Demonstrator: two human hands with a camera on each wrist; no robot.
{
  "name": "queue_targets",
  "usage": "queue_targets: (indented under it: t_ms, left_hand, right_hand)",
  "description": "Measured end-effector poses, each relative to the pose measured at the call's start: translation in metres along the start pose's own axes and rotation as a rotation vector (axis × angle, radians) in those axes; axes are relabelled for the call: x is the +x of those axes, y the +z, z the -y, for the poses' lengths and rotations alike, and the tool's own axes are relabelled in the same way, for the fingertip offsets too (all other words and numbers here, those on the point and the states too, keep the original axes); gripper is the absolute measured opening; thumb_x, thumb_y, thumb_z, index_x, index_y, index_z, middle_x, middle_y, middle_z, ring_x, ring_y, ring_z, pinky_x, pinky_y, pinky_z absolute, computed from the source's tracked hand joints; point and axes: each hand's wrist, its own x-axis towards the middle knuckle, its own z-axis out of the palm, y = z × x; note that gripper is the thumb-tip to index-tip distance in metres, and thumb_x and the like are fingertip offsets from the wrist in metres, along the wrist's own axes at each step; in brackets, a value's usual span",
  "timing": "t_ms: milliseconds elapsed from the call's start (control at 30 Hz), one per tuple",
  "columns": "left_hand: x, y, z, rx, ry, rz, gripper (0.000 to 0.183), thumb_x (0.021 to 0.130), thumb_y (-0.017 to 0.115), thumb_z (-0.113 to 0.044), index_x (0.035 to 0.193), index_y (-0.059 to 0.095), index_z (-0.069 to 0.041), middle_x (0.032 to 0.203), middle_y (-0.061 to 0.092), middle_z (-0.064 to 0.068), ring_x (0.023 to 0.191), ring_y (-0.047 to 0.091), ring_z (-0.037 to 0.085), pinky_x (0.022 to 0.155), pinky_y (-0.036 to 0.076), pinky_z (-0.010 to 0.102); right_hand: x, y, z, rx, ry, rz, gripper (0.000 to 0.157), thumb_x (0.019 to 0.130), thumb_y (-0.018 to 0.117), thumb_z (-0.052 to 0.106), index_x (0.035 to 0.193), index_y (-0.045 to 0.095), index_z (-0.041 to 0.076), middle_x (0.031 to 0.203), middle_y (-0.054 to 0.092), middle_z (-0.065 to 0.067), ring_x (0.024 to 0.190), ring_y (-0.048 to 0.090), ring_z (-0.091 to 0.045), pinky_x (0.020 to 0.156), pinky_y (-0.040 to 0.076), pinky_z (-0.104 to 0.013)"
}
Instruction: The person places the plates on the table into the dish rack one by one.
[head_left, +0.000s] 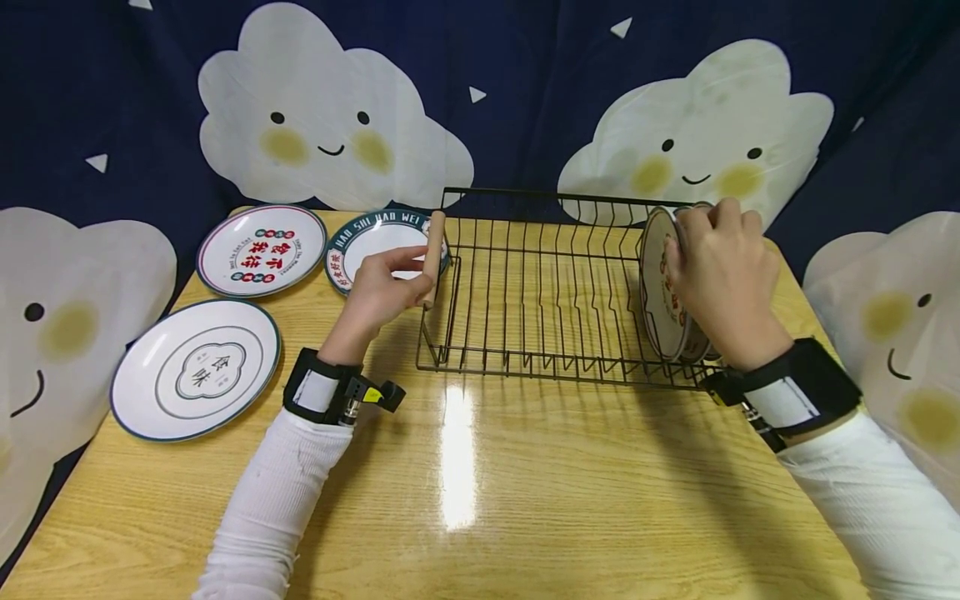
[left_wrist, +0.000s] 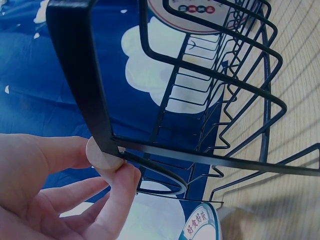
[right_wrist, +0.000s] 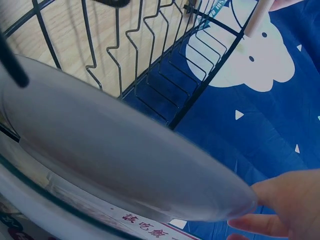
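Note:
A black wire dish rack (head_left: 551,250) stands on the table, a wooden handle (head_left: 434,258) at its left end. My left hand (head_left: 382,287) pinches that handle between thumb and fingers, as the left wrist view also shows. At the rack's right end several plates stand upright. My right hand (head_left: 727,275) holds the upper edge of the leftmost one, a plate (head_left: 660,287) with red lettering. In the right wrist view the grey underside of a plate (right_wrist: 125,145) fills the middle, with my fingertips (right_wrist: 250,222) at its rim; a plate with red characters (right_wrist: 145,225) stands close beside it.
Left of the rack lie three plates: one with red lettering (head_left: 261,250), one with a dark green patterned rim (head_left: 378,237) partly behind my left hand, and a white plate (head_left: 161,375) with a grey flower outline. A dark blue cloth (head_left: 517,50) with clouds hangs behind the table (head_left: 570,500).

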Motion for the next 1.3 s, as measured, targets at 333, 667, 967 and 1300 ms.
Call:
queue_targets:
  t_ms: [333, 667, 967, 1300]
  left_hand:
    - [0.000, 0.000, 0.001, 0.003, 0.007, 0.013, 0.047, 0.082, 0.058, -0.005, 0.128, 0.056, -0.013, 0.114, 0.058, 0.015, 0.075, 0.058, 0.018, 0.057, 0.051, 0.019]
    - [-0.001, -0.001, 0.001, -0.002, -0.009, 0.023, 0.047, 0.083, 0.059, -0.006, 0.129, 0.055, -0.013, 0.116, 0.057, 0.014, 0.080, 0.057, 0.019, 0.062, 0.053, 0.022]
    - [-0.003, -0.001, 0.000, -0.007, -0.009, 0.002, 0.048, 0.081, 0.059, -0.006, 0.128, 0.056, -0.014, 0.114, 0.059, 0.013, 0.075, 0.058, 0.017, 0.060, 0.053, 0.022]
    - [-0.001, -0.001, 0.000, -0.008, 0.000, 0.010, 0.048, 0.082, 0.059, -0.005, 0.129, 0.055, -0.014, 0.114, 0.059, 0.014, 0.072, 0.059, 0.014, 0.058, 0.052, 0.020]
  right_hand:
    - [0.001, -0.013, -0.005, 0.055, 0.045, -0.002, 0.027, 0.090, 0.054, 0.021, 0.105, 0.062, -0.001, 0.090, 0.052, -0.026, 0.075, 0.047, -0.046, 0.045, 0.035, -0.060]
    - [0.000, -0.023, -0.025, 0.149, 0.091, 0.014, 0.032, 0.087, 0.056, 0.015, 0.111, 0.061, -0.006, 0.096, 0.055, -0.032, 0.077, 0.049, -0.049, 0.062, 0.037, -0.060]
    - [-0.005, -0.032, -0.046, 0.193, 0.222, 0.214, 0.038, 0.090, 0.048, 0.016, 0.118, 0.056, -0.007, 0.102, 0.055, -0.034, 0.088, 0.052, -0.046, 0.067, 0.037, -0.059]
    - [-0.008, -0.024, -0.078, 0.158, 0.269, 0.458, 0.041, 0.089, 0.046, 0.018, 0.117, 0.054, -0.012, 0.100, 0.058, -0.036, 0.083, 0.053, -0.050, 0.058, 0.039, -0.052]
